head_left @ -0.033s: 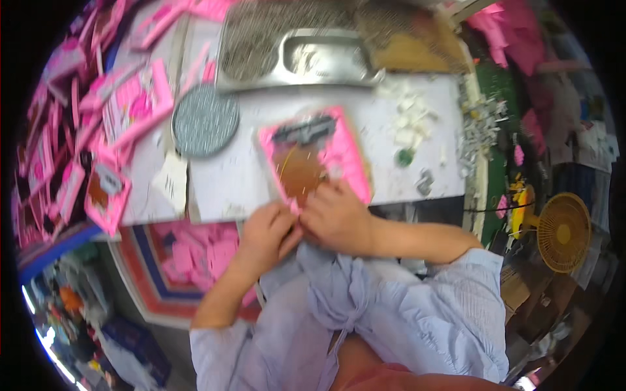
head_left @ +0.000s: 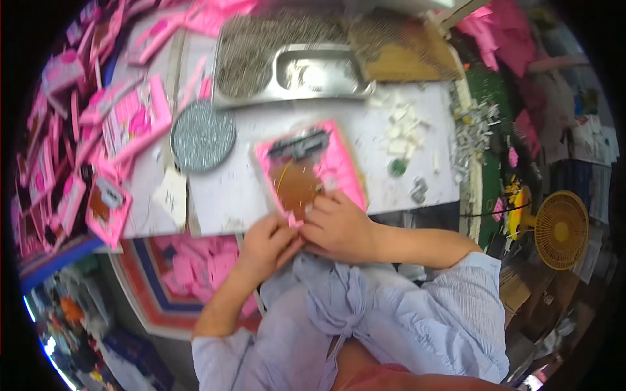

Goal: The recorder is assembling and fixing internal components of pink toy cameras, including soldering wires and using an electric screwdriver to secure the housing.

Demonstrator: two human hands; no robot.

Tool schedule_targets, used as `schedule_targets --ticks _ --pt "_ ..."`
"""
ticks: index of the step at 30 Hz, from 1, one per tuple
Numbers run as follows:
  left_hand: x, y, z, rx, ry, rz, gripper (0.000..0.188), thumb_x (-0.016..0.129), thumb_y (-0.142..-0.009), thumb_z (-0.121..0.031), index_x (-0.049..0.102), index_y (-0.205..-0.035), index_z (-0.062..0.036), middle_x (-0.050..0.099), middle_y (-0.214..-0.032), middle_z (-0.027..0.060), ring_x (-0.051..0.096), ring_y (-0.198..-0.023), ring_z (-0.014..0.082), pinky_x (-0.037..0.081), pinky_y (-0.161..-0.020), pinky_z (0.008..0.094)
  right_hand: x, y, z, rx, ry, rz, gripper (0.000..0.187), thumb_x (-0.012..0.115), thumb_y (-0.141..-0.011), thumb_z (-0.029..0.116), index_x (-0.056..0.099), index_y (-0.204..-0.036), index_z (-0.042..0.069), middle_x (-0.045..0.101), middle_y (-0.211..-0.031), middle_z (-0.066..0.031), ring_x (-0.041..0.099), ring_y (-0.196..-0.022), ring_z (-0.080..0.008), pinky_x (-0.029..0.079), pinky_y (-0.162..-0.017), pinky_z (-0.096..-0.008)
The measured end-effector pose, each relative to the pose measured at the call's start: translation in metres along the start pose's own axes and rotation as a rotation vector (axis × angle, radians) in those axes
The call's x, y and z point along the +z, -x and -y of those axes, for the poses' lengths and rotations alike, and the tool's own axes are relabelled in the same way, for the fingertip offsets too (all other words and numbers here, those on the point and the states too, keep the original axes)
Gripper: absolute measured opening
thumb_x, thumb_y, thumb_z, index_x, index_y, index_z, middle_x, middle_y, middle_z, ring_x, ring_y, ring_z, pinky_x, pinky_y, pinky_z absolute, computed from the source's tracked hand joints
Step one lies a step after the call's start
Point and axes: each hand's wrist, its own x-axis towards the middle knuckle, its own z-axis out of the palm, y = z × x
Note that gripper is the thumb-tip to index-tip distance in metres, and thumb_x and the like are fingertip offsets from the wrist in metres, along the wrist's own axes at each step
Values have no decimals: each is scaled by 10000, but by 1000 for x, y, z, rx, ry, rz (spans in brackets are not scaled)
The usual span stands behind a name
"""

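A pink plastic casing (head_left: 345,173) lies slightly tilted on the white table in front of me. Inside it are a brown board (head_left: 295,184) with a thin yellow wire and a dark grey part (head_left: 298,144) along the far end. My left hand (head_left: 266,246) pinches at the casing's near left corner, its fingertips bunched together. Close beside it, my right hand (head_left: 342,225) is closed over the near edge, fingers bent onto the board's lower end. What lies between the fingertips is too small and blurred to make out.
A round grey dish (head_left: 203,137) holds many thin metal pieces, as does the metal tray (head_left: 244,98) behind. Small white parts (head_left: 404,127) and a green round piece (head_left: 397,167) lie to the right. Pink casings (head_left: 134,120) pile up at left; a bin (head_left: 156,319) sits below.
The whole table scene sits slightly lower in the picture. Both hands stay at the casing's near edge, with hardly any shift of the fingers.
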Motion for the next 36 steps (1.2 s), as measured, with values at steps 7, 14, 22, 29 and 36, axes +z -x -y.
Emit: schedule_targets --ticks 7,14,22,29,36 --pt "-25 -15 16 165 27 129 208 833 -806 -132 700 -956 -75 583 -807 86 593 -685 290 466 -573 408 -181 -23 -182 636 -204 -418 179 735 -896 172 744 -962 5 737 -855 -35 658 -756 -99 528 -686 -285" --pt "-32 -30 22 179 87 200 200 821 -803 -104 710 -964 -62 599 -827 100 611 -711 295 486 -595 407 -285 -184 -373 22 689 -701 174 683 -857 120 719 -995 20 701 -918 -162 679 -914 -366 544 -842 -467" --pt "-34 -21 19 73 99 156 184 822 -793 -88 725 -946 -60 619 -851 94 618 -725 290 494 -618 412 -272 -266 -411 144 912 -748 166 726 -842 200 717 -933 61 664 -1064 -147 587 -1129 -363 478 -987 -463" --pt "-31 -30 24 143 68 146 172 824 -790 -107 704 -905 -63 603 -846 95 606 -718 297 482 -611 418 -303 -229 -410 199 752 -748 163 716 -868 143 722 -993 38 699 -1034 -124 630 -1044 -295 499 -934 -428" --pt "-31 -15 20 88 30 83 208 827 -763 -109 700 -923 -69 601 -867 90 611 -753 297 490 -633 406 -242 -87 -202 429 15 -822 176 706 -894 86 726 -1053 15 734 -1003 -102 672 -960 -227 520 -882 -393"
